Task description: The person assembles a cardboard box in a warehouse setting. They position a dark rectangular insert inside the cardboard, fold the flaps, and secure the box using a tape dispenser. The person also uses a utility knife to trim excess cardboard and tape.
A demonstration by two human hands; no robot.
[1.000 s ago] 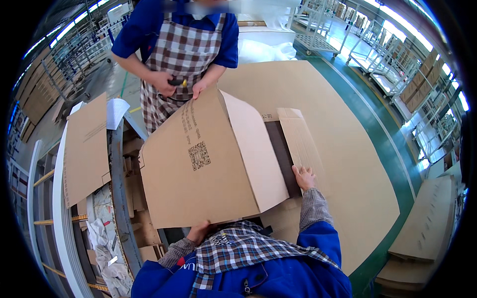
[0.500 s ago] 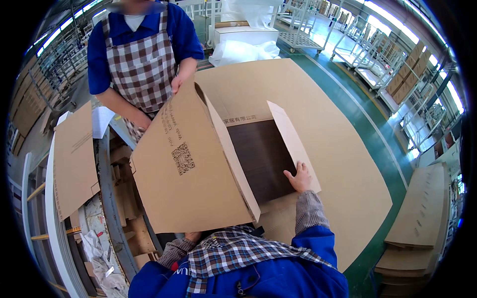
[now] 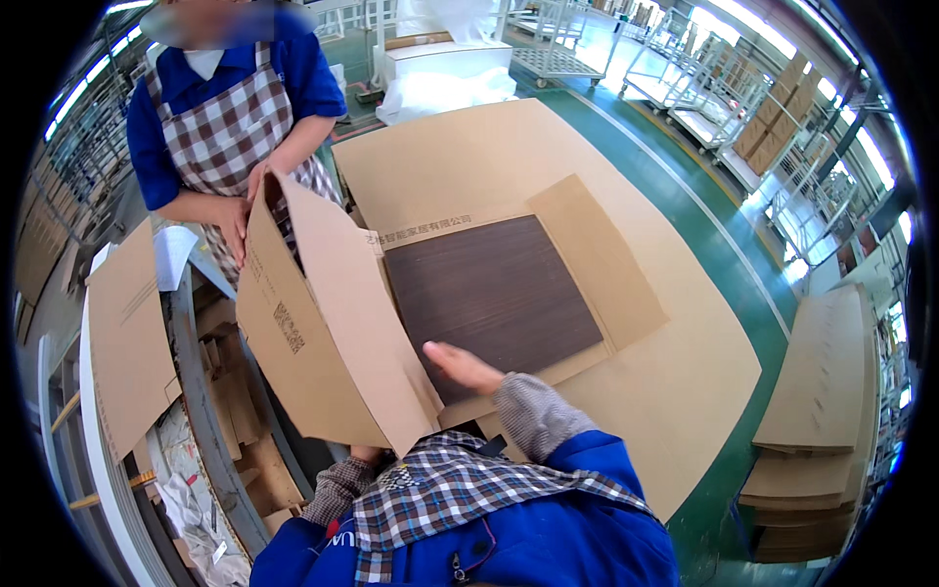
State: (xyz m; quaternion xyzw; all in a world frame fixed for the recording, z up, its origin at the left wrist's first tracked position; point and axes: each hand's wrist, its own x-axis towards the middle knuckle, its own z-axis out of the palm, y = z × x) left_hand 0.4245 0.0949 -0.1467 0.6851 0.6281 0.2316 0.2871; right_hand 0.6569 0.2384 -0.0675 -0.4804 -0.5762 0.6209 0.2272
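Note:
A dark brown wood-grain panel (image 3: 489, 293) lies flat on the inner side of a cardboard box blank. The blank's left part (image 3: 279, 342) is lifted and tilted up, with its narrow flap (image 3: 352, 303) leaning toward the panel. My right hand (image 3: 465, 368) is over the panel's near left corner, its fingers stretched out toward that flap and holding nothing. At the lower edge of the raised cardboard is my left hand (image 3: 366, 453); its fingers are hidden beneath. The right flap (image 3: 621, 269) lies folded outward beside the panel.
Across from me a co-worker in a checked apron (image 3: 230, 127) has both hands on the raised cardboard's far end. A large cardboard sheet (image 3: 675, 391) spreads underneath. Stacked cardboard (image 3: 812, 382) stands at right; a metal frame (image 3: 205, 391) holding offcuts is at left.
The right flap has swung outward and down. My right hand has left it and moved left across the panel. The raised cardboard has tilted further left, uncovering more of the panel.

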